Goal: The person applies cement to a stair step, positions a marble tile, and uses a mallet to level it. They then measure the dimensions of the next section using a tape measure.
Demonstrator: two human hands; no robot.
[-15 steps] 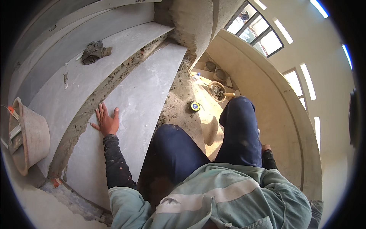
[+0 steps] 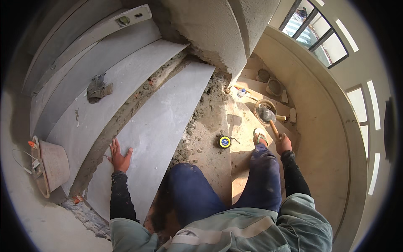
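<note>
My left hand [image 2: 120,159] lies flat with its fingers spread on a grey stair-tread slab [image 2: 155,111], close to the slab's edge along a strip of wet mortar [image 2: 126,105]. On the other side, my right hand [image 2: 283,143] is closed round the wooden handle of a mallet [image 2: 274,127]. Its greyish head shows over a round bowl [image 2: 261,104]; whether it touches the bowl I cannot tell. A yellow and black tape measure [image 2: 224,142] rests on the rough step between my hands.
A tilted bucket [image 2: 54,164] with tools stands at the left. A crumpled dark cloth [image 2: 99,89] lies on the tread above. Farther down the stairs are a small bottle [image 2: 241,93] and two pots [image 2: 275,87]. A curved wall [image 2: 319,105] bounds the right; a long level [image 2: 121,21] lies far left.
My right hand has come up from beside my right leg, and the mallet in it is now visible. My left hand stays on the slab. The view has shifted, showing my right foot.
</note>
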